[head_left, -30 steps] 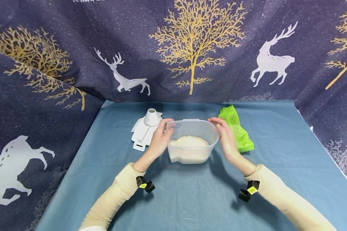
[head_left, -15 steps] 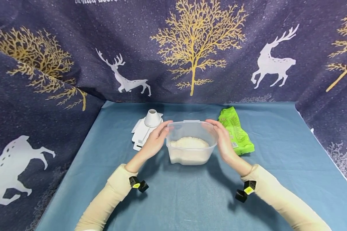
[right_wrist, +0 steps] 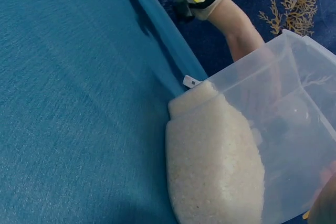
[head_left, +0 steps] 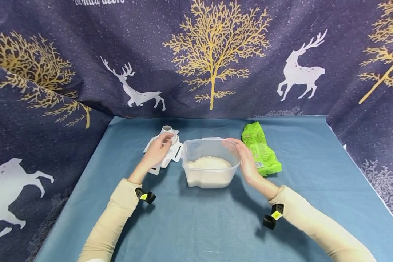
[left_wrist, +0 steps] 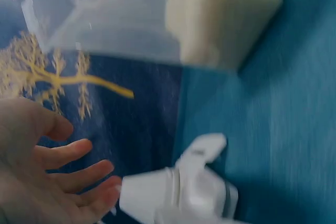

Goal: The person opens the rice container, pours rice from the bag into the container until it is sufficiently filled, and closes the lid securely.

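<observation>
A clear plastic container [head_left: 211, 178] partly filled with white rice-like grains [head_left: 209, 162] stands mid-table. My right hand [head_left: 247, 160] lies along its right side, fingers extended against the outer wall near the rim. My left hand [head_left: 157, 151] is off the container, over a white plastic lid [head_left: 154, 170] with a cone-shaped spout [head_left: 166, 128]. The left fingers are loosely bent and spread. In the left wrist view the fingertips come right up to the spout [left_wrist: 144, 192] with nothing gripped. The right hand barely shows at the edge of the right wrist view.
A green printed bag [head_left: 262, 151] lies to the right of the container, close behind the right hand. Blue cloth [head_left: 196, 225] covers the table. A dark curtain [head_left: 183, 87] with deer and trees hangs along the back and sides.
My left hand has let go of the container's left side and moved left over the white lid. The right hand stays at the container, its fingers now flatter along the wall.
</observation>
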`<state>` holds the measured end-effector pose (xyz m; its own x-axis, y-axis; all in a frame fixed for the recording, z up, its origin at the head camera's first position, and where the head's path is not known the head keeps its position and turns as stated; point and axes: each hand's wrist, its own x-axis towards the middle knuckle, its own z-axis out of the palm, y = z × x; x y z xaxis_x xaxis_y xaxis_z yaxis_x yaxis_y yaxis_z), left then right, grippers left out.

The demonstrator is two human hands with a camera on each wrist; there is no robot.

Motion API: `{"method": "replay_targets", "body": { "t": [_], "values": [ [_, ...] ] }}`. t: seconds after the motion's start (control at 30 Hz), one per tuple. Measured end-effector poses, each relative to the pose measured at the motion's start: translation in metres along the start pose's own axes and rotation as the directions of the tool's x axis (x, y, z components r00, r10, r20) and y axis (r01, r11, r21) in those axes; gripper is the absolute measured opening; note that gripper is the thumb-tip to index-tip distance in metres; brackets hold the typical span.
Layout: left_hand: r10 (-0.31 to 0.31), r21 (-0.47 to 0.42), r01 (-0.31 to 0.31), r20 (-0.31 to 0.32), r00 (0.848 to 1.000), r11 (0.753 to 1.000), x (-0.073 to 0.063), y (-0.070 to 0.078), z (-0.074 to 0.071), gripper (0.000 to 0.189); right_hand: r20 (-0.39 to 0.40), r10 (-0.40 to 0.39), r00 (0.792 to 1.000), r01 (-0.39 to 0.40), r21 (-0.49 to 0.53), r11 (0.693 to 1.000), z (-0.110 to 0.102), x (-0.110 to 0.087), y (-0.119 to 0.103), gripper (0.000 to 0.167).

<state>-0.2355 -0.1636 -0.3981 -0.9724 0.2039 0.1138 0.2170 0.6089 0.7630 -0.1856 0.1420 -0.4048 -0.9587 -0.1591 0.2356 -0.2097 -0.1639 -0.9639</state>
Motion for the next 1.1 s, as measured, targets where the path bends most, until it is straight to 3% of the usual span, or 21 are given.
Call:
{"method": "replay_targets", "body": {
  "t": [0.17, 0.33, 0.53, 0.67, 0.87, 1.1],
  "values": [
    [-0.061, 0.086, 0.070, -0.098, 0.993, 0.994, 0.007, -0.018, -0.008, 0.037, -0.007, -0.010, 1.000, 0.010, 0.068, 0.998, 0.002, 0.001, 0.002, 0.048],
    [-0.116, 0.093, 0.129, -0.129, 0.985, 0.987, 0.011, -0.034, -0.009, 0.041, -0.014, -0.007, 1.000, 0.008, 0.088, 0.996, 0.002, 0.001, 0.001, 0.049],
    [-0.137, 0.163, 0.143, -0.049, 0.989, 0.976, 0.015, -0.051, -0.002, 0.049, -0.003, 0.003, 1.000, -0.003, 0.063, 0.998, 0.000, 0.000, 0.002, 0.049],
    [-0.143, 0.188, 0.140, 0.005, 0.990, 0.972, 0.015, -0.055, 0.003, 0.055, -0.001, 0.001, 1.000, -0.001, 0.058, 0.998, 0.000, -0.001, 0.003, 0.050],
    [-0.145, 0.162, 0.148, -0.032, 0.989, 0.976, 0.017, -0.057, 0.011, 0.059, -0.006, 0.002, 1.000, -0.001, 0.050, 0.999, 0.000, -0.001, 0.002, 0.050],
    [-0.165, 0.247, 0.167, -0.031, 0.986, 0.954, 0.016, -0.057, 0.020, 0.068, -0.004, -0.013, 1.000, 0.013, 0.075, 0.997, 0.001, -0.001, 0.003, 0.050]
  ]
}}
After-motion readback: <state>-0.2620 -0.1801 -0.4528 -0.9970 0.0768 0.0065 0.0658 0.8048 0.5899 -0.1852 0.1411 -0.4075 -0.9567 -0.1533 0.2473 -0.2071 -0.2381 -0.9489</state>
